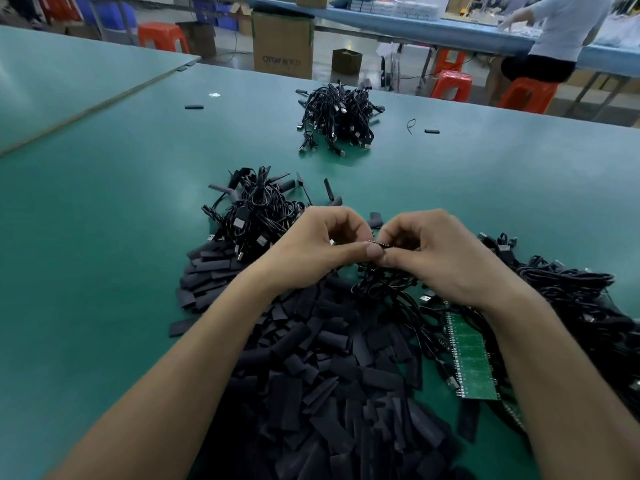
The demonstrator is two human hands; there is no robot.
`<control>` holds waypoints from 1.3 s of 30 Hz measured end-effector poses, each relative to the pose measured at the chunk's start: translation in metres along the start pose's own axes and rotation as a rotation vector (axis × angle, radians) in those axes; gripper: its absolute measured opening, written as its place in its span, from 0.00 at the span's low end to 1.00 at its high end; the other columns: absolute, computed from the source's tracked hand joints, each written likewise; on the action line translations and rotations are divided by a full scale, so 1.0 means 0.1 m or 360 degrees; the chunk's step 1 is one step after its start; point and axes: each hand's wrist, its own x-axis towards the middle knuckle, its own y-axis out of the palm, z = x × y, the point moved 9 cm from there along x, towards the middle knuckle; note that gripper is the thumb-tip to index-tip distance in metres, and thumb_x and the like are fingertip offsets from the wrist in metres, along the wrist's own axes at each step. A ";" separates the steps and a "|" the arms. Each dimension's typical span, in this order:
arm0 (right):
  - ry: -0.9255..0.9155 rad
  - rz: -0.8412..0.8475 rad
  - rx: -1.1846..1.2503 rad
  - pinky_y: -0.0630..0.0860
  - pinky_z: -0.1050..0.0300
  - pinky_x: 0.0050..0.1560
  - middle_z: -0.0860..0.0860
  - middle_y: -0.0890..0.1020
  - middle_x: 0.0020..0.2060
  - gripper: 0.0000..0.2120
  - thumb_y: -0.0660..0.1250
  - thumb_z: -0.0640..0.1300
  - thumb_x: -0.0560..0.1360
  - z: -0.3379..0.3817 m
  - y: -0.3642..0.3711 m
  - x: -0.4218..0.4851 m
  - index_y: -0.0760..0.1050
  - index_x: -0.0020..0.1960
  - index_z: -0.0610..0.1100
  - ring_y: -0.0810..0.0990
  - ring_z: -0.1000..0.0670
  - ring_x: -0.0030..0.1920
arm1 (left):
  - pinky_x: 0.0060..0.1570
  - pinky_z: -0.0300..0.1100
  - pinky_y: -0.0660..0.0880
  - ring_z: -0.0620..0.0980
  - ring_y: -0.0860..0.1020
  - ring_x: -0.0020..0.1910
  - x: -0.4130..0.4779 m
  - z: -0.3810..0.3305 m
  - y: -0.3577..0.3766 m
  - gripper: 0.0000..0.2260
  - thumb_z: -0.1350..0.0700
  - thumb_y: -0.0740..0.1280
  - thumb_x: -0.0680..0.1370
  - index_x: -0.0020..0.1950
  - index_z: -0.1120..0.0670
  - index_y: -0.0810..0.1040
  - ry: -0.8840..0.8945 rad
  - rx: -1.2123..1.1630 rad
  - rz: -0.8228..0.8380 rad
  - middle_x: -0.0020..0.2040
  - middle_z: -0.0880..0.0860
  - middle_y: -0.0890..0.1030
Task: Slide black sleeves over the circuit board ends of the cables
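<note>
Teal-green desk (104,237) under everything in the head view. Saw both forearms reaching in from the near edge, with the left hand (322,247) and the right hand (436,258) raised over the near middle, fingers curled in and thumb tips almost touching. Made out a circuit board end (375,242) pinched between them, a thin dark strip with a row of pale dots along its top edge, gripped by thumb and forefinger on each side. Could not tell whether a sleeve sat on it already, since the fingers covered most of it. Found a tangle of black cable (381,285) directly below the strip, under the right palm.

Saw a deep heap of black sleeves (329,375) beneath the forearms, flat short tubes lying every way, spilling left and toward the near edge. Noted a green board panel (472,362) just right of the heap, partly under the right forearm. Saw loose cables (571,292) further right, running to the frame edge. Found a cable pile (256,209) with USB plugs behind the left hand, touching the heap. Spotted a tied cable bundle (339,116) well apart, toward the far edge, plus two stray sleeves (194,107) lying singly, one far left and one right of that bundle.

Beyond the desk, saw a cardboard box (282,43), orange stools (450,84) and a seated person (561,29) at a blue bench.
</note>
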 end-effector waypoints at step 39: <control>0.0534 0.0183 -0.0758 0.79 0.47 0.56 0.50 0.82 0.49 0.12 0.80 0.49 0.65 0.01 0.00 -0.01 0.79 0.43 0.52 0.82 0.47 0.49 | 0.26 0.41 0.60 0.50 0.63 0.28 -0.22 -0.39 -0.70 0.09 0.51 0.64 0.83 0.47 0.45 0.82 0.0247 0.0124 -0.0811 0.27 0.44 0.68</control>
